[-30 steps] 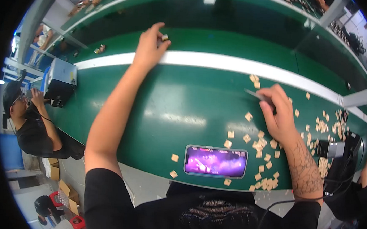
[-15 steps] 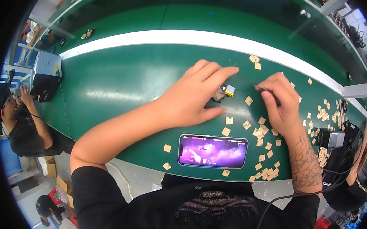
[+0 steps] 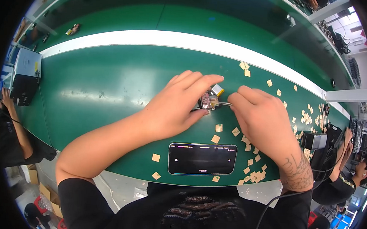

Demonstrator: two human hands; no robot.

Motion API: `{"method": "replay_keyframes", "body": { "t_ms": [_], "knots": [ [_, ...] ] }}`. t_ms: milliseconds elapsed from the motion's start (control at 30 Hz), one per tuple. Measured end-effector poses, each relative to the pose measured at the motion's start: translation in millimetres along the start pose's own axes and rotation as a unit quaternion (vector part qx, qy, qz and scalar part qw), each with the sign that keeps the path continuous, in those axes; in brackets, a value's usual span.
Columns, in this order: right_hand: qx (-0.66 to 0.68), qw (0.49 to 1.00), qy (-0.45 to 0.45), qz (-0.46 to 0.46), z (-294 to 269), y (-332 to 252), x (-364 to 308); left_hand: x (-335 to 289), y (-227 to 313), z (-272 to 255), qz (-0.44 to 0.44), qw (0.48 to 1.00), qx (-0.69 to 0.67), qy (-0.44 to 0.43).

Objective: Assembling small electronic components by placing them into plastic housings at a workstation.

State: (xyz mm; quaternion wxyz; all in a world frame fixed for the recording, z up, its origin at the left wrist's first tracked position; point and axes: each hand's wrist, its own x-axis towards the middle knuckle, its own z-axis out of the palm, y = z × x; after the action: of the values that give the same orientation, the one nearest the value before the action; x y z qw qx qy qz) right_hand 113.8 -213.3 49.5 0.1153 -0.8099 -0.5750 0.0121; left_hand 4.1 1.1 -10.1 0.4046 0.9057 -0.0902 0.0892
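Note:
My left hand (image 3: 173, 105) steadies a small electronic device (image 3: 207, 101) on the green table, its thumb at the near side and its fingers around the far side. The device shows a circuit board inside a dark casing. A silver battery cell with a yellow edge (image 3: 217, 90) sticks out at its far right. My right hand (image 3: 261, 117) is closed on thin metal tweezers (image 3: 225, 103), whose tips reach the right side of the device. The exact spot the tips touch is too small to make out.
A phone (image 3: 201, 159) with a dark screen lies near the front edge. Several small tan square stickers (image 3: 235, 131) are scattered to the right. A grey and black box (image 3: 315, 141) sits at the right, another box (image 3: 26, 77) at the left. Co-workers sit on both sides.
My right hand has moved left and brought the tweezers to the device. My left hand has closed in around the device. The phone's picture has turned from purple to dark.

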Motion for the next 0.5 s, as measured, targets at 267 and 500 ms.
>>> {"method": "replay_keyframes", "body": {
  "t_ms": [267,500],
  "knots": [
    [-0.016,1.0,-0.006,0.025,10,-7,2,-4,0,3,0.0,0.999,-0.032,0.029],
    [0.295,0.946,0.07,0.117,29,17,-19,-4,0,3,-0.012,0.999,-0.04,0.03]
  ]
}}
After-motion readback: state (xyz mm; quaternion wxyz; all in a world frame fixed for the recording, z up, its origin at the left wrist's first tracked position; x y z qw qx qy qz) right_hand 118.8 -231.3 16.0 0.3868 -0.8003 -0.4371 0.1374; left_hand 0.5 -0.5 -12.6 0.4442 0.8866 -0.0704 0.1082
